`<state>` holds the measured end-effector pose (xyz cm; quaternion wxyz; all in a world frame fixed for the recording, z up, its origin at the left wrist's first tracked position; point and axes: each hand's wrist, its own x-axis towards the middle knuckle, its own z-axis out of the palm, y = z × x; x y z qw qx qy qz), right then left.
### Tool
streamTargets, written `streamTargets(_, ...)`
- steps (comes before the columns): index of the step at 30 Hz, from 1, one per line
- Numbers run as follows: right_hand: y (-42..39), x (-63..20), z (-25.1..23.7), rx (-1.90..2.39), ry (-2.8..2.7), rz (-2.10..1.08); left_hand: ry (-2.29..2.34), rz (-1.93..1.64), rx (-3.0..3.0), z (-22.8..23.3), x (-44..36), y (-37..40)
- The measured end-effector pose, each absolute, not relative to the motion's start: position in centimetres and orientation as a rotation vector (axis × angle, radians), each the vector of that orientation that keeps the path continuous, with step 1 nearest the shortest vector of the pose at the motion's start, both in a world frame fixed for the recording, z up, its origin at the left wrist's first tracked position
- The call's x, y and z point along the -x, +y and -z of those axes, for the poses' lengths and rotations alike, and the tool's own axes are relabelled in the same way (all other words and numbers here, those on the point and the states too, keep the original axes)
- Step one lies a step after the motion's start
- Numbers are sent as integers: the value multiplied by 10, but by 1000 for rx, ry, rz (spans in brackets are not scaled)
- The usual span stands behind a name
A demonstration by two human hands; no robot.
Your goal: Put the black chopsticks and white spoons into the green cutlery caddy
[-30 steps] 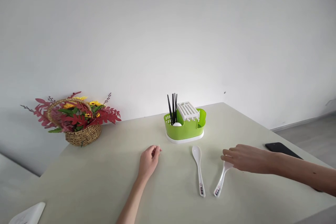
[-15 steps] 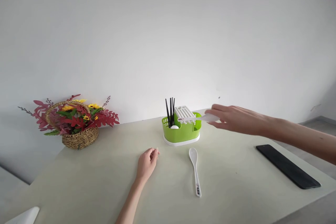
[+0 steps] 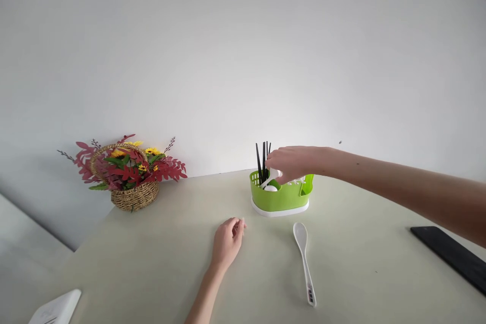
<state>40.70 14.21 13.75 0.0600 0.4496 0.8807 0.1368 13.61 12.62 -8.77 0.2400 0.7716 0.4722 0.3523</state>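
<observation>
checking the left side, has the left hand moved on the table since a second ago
No. The left hand rests on the table, loosely curled, at the same spot left of and nearer than the green cutlery holder; only the camera shifted.

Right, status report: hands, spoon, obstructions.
Right hand over green caddy, gripping white spoon. Left hand resting on table. Second spoon lies clear.

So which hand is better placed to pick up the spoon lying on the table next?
Probably the left hand: it rests loosely curled on the table, holding nothing, beside the spoon. The right hand is busy over the green caddy, gripping another white spoon.
</observation>
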Motion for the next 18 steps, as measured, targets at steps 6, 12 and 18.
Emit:
streamTargets(6,162,-356,-129,-1365,2524,-236,1300,-937,-2076,90,-137,126)
streamTargets(12,173,-335,-117,-1334,2314,-28,1327,-915,-2066,89,-138,125)
streamTargets(18,162,-353,-117,-1319,2405,-27,1316,-917,-2054,86,-139,125)
